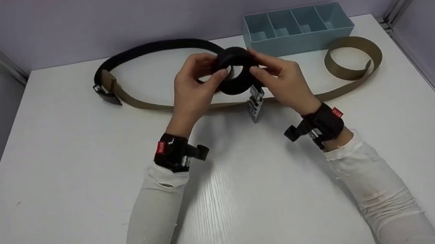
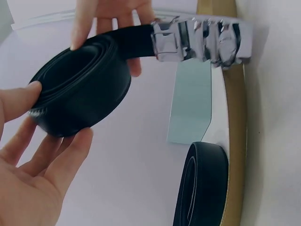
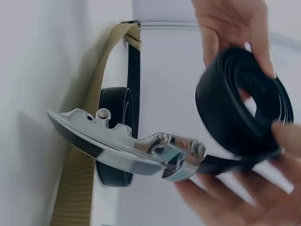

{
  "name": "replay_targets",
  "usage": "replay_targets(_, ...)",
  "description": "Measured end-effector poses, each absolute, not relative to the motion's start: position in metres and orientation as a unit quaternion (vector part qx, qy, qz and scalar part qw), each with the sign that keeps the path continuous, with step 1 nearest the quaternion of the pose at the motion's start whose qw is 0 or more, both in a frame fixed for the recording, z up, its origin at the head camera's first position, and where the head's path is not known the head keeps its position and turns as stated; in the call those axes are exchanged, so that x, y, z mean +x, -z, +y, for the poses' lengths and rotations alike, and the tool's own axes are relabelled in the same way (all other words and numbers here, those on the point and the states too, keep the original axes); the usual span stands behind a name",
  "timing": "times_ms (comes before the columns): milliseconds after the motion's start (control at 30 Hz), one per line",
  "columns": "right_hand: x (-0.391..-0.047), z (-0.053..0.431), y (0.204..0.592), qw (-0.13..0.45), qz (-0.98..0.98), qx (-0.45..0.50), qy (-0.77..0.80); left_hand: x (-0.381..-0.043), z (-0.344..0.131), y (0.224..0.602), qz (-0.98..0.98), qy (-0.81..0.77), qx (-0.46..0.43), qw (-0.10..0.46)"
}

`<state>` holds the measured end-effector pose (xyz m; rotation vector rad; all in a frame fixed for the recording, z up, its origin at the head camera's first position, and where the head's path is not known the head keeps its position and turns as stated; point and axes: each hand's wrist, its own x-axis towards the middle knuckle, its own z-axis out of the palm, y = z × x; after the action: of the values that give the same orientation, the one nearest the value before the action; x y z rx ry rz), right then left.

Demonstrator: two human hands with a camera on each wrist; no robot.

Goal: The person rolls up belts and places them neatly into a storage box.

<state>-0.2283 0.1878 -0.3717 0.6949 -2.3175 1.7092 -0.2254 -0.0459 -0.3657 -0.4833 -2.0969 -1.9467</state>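
Note:
Both hands hold up a black belt (image 1: pixel 237 88) wound into a tight roll, above the middle of the table. My left hand (image 1: pixel 193 86) pinches the roll's left side between thumb and fingers. On the opposite side, my right hand (image 1: pixel 287 80) grips it, thumb at the near rim. A short end with a shiny silver buckle (image 2: pixel 202 42) sticks out of the roll and hangs below the right hand. Behind the held roll, a second black coil (image 2: pixel 209 183) stands on the table, mostly hidden by the hands in the head view.
A long tan strap (image 1: pixel 145 104) crosses the table behind the hands and curls at the right. At its left end it meets a black strap (image 1: pixel 162 45) and a small buckle (image 1: pixel 98 88). A blue divided box (image 1: pixel 296 43) stands at the back right, against the wall.

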Motion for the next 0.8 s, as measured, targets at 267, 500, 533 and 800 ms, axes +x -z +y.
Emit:
replay_targets(267, -0.223, 0.183, 0.371, 0.114, -0.785, 0.228, -0.565, -0.225, -0.040, 0.371, -0.698, 0.672, -0.194, 0.155)
replay_targets(500, -0.224, 0.181, 0.375, 0.108, -0.755, 0.207, -0.612, -0.225, -0.034, 0.376, -0.688, 0.679, -0.209, 0.150)
replay_targets(533, -0.224, 0.180, 0.375, 0.117, -0.754, 0.207, -0.612, -0.225, -0.033, 0.377, -0.688, 0.678, -0.211, 0.151)
replay_targets(800, -0.229, 0.182, 0.379, 0.158, -0.720, 0.218, -0.640, -0.221, -0.026, 0.377, -0.683, 0.684, -0.219, 0.130)
